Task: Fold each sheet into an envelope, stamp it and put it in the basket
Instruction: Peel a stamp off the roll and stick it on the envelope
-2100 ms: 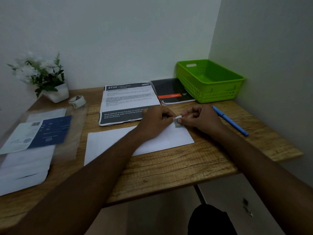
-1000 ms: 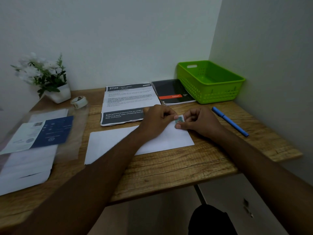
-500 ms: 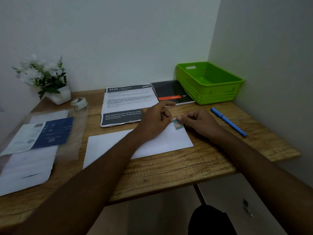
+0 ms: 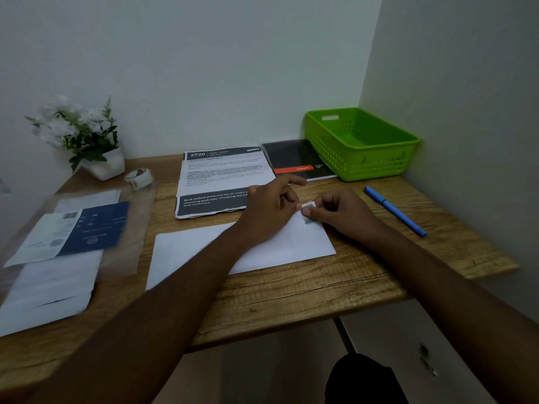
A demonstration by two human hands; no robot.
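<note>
The stamp (image 4: 309, 205) sits at the far right corner of the white envelope (image 4: 294, 243), which lies flat on the desk. The curled fingertips of the left hand (image 4: 268, 208) and the right hand (image 4: 341, 214) meet on it and seem to pinch its edges from either side, while the left forefinger points free. If a fingertip drags as it lifts, I think the stamp could set crooked or peel up. Around them are the wooden desk (image 4: 291, 293), a blue pen (image 4: 393, 211), a printed sheet (image 4: 224, 176) and loose papers (image 4: 49, 287). The green basket (image 4: 364, 164) stands well apart in the pale-walled corner.
</note>
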